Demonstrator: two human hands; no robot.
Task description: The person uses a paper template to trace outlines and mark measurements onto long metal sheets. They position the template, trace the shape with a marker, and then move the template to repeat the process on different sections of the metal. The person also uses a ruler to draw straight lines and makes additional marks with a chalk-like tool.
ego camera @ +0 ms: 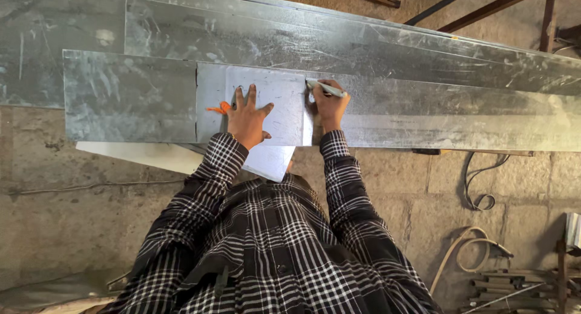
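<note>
My left hand (247,115) lies flat with fingers spread on a small pale metal sheet (278,117) that rests on a long galvanised strip (130,96). My right hand (330,105) is closed around a white marker pen (327,88). The pen's tip touches the strip at the small sheet's top right corner. An orange scrap (219,108) sits by my left thumb side. Both sleeves are black and white checked.
Larger galvanised sheets (339,45) lie beyond the strip. A white board (145,155) pokes out beneath it. Brown metal frame bars (484,11) stand at the top right. Cables (481,193), a hose loop and metal rods (508,287) lie on the stone floor at the right.
</note>
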